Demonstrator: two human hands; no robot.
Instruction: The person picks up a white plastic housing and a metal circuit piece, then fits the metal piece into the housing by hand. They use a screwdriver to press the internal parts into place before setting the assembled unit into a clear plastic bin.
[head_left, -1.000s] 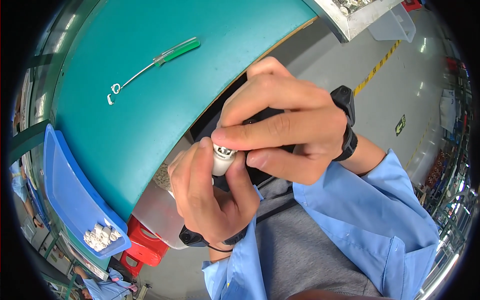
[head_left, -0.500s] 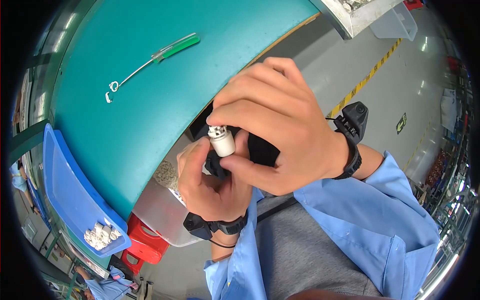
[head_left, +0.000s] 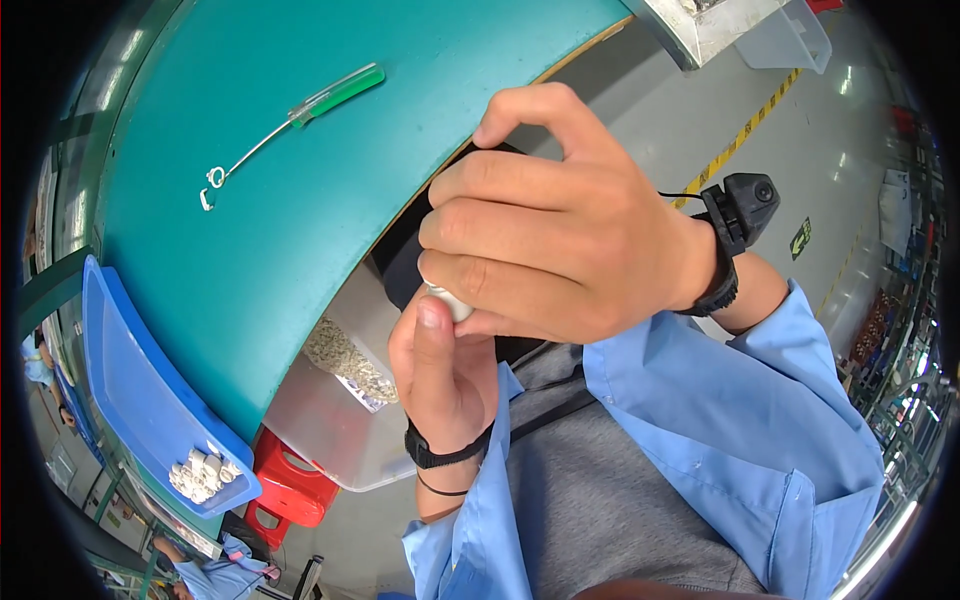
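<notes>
In front of my body, just off the table's edge, both hands close round a small white cylindrical part (head_left: 455, 304). My left hand (head_left: 440, 375) pinches it from below, thumb against its side. Across its top lie the curled fingers of my right hand (head_left: 560, 235), covering most of it. Only a smooth bit of its wall shows. On the green tabletop (head_left: 220, 290) lies a green-handled tool (head_left: 343, 98) with a thin metal shaft. A white ring (head_left: 216, 177) is at the shaft's tip, and a small white clip-like piece (head_left: 206, 200) lies beside it.
A blue tray (head_left: 140, 385) at the left holds several white parts (head_left: 203, 475). Below the table edge stand a red stool (head_left: 295, 490) and a clear bin (head_left: 350, 460) with pale bits (head_left: 345, 355). A metal tray (head_left: 710, 35) juts in at upper right. Another person (head_left: 225, 570) is at lower left.
My right hand has turned and closed over the part, hiding its slotted top. My left hand has shifted slightly right. The tabletop things sit a little further left in the picture.
</notes>
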